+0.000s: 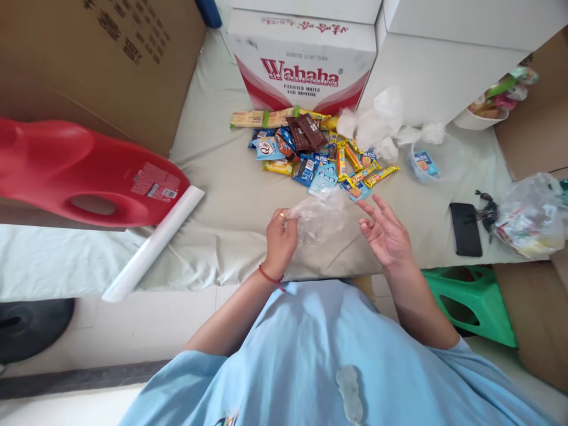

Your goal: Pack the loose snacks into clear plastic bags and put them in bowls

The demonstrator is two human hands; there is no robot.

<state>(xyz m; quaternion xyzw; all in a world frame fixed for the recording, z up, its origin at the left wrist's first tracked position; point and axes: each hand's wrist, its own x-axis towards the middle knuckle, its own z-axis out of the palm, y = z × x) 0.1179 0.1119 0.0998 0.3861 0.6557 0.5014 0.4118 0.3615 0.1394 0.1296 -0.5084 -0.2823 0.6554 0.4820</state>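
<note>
My left hand (283, 239) pinches the edge of a clear plastic bag (322, 219), which hangs out to the right over the cloth-covered surface. To the right of the bag, my right hand (387, 234) is raised with its fingers apart, holding nothing. Beyond both hands lies a pile of wrapped snacks: yellow stick packets (352, 160), brown packets (306, 131), blue packets (305, 170) and a light blue packet (323, 179). The bag's far end reaches close to the light blue packet; whether they touch I cannot tell.
A red jug (89, 171) and a white plastic roll (153, 245) lie left. Behind the snacks stands a Wahaha carton (306, 65) beside crumpled white plastic (381, 121). On the right are a clear tub (448, 157), a phone (465, 229), a filled bag (530, 216) and a green stool (470, 302).
</note>
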